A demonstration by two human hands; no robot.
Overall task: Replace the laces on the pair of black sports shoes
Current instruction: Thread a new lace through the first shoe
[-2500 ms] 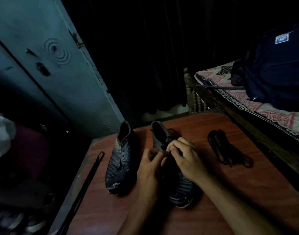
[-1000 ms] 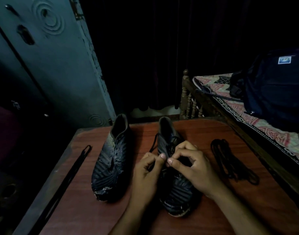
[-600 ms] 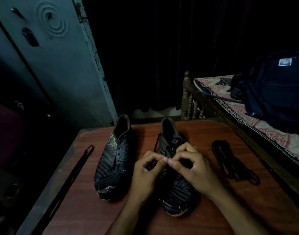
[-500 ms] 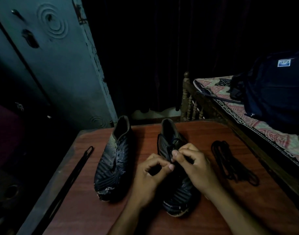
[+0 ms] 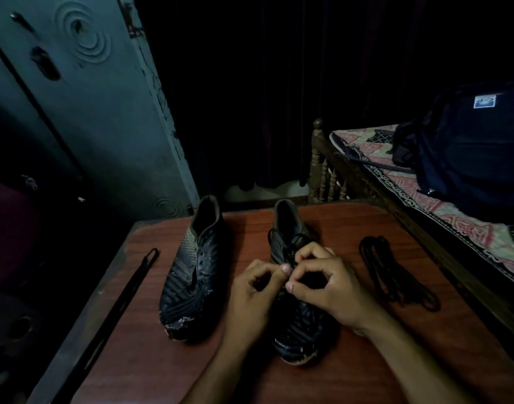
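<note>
Both hands work over the right shoe (image 5: 300,325) on a wooden table (image 5: 279,380): left hand (image 5: 254,295) and right hand (image 5: 327,282) curl their fingers, pinching its lace (image 5: 290,243). The laceless left shoe (image 5: 193,275) stands beside; spare laces (image 5: 395,272) lie right.

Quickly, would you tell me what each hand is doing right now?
Left hand: fingers pinch the lace on the right shoe.
Right hand: pinches the same lace.

A reddish-brown wooden table (image 5: 168,371) stands beside a teal metal cupboard (image 5: 104,135); a dark blue backpack (image 5: 471,147) rests on a patterned red-and-white bedspread (image 5: 459,225)
</note>
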